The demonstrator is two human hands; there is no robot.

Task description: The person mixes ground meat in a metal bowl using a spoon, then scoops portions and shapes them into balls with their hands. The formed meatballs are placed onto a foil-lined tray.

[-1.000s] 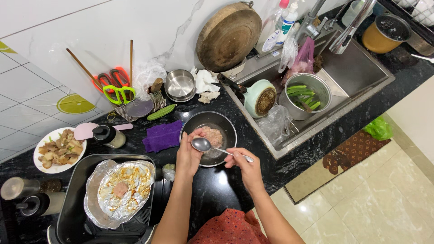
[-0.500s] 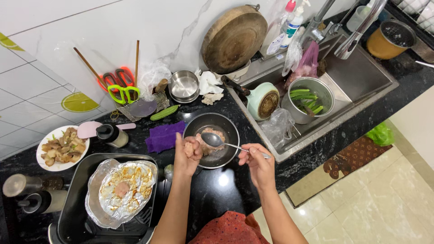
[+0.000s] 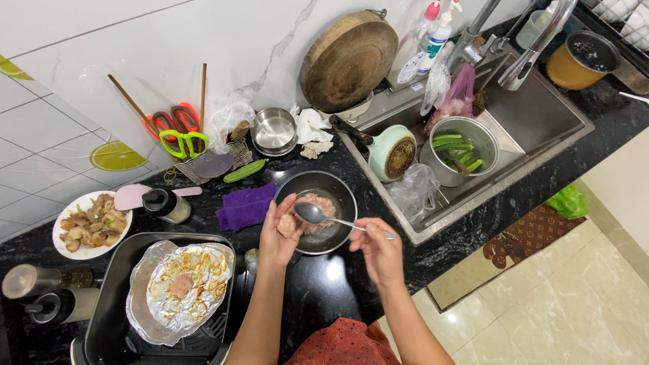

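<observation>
My left hand (image 3: 279, 233) is at the left rim of a dark bowl (image 3: 341, 194) and cups a small ball of pink minced meat (image 3: 286, 225). More minced meat (image 3: 322, 203) lies in the bowl. My right hand (image 3: 380, 250) grips the handle of a metal spoon (image 3: 312, 213), and the spoon's bowl rests over the meat beside the ball. On my left stands a black tray (image 3: 111, 312) lined with foil (image 3: 152, 267) that carries one pink meat patty (image 3: 180, 285).
A purple cloth (image 3: 245, 206) lies left of the bowl. A white plate of cooked pieces (image 3: 89, 224), dark bottles (image 3: 40, 278), scissors (image 3: 177, 134) and a small steel bowl (image 3: 274, 130) sit behind. The sink (image 3: 541, 115) at right holds a pot of green vegetables (image 3: 460, 150).
The spoon has moved left toward my left hand, which now holds a ball of meat. My right hand has drawn in nearer the bowl.
</observation>
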